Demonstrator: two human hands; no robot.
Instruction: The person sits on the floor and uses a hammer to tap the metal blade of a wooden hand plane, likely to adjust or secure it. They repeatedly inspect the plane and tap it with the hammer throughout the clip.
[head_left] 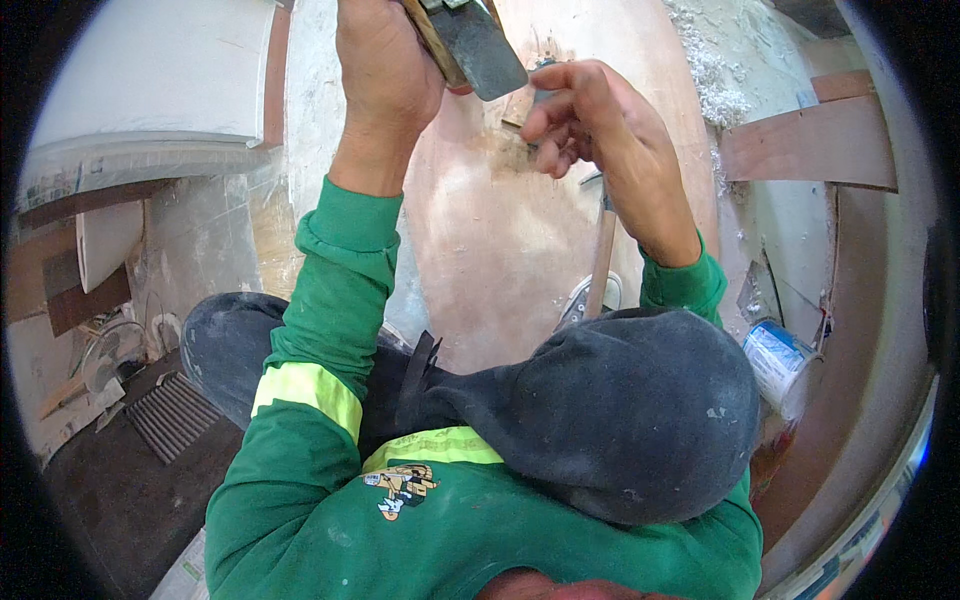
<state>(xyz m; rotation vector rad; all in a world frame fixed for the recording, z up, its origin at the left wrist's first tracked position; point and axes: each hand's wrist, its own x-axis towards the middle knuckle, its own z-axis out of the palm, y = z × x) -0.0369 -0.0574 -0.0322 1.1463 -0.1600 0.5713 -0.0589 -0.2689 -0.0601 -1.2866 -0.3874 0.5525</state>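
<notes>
At the top of the head view, my left hand (pixel 390 70) is closed around a wooden hand plane (pixel 440 45). Its flat, dark steel blade (pixel 480 55) faces up and has rounded corners. My right hand (pixel 600 115) is just right of the blade, with fingers loosely curled and apart and nothing visible in them. The index fingertip comes close to the blade's corner; contact cannot be made out. Behind those fingers, a small blue-grey object (pixel 543 68) is partly hidden on the pale plywood (pixel 470 240). A hammer (pixel 603 255) with a wooden handle stands below my right wrist.
Curly white shavings (pixel 710 75) lie along the plywood's right side. A white-and-blue bucket (pixel 778 362) is at the right, below a wooden plank (pixel 815 145). At left are a ridged dark panel (pixel 172 415) and a small fan (pixel 115 355). My shoe (pixel 580 298) touches the plywood.
</notes>
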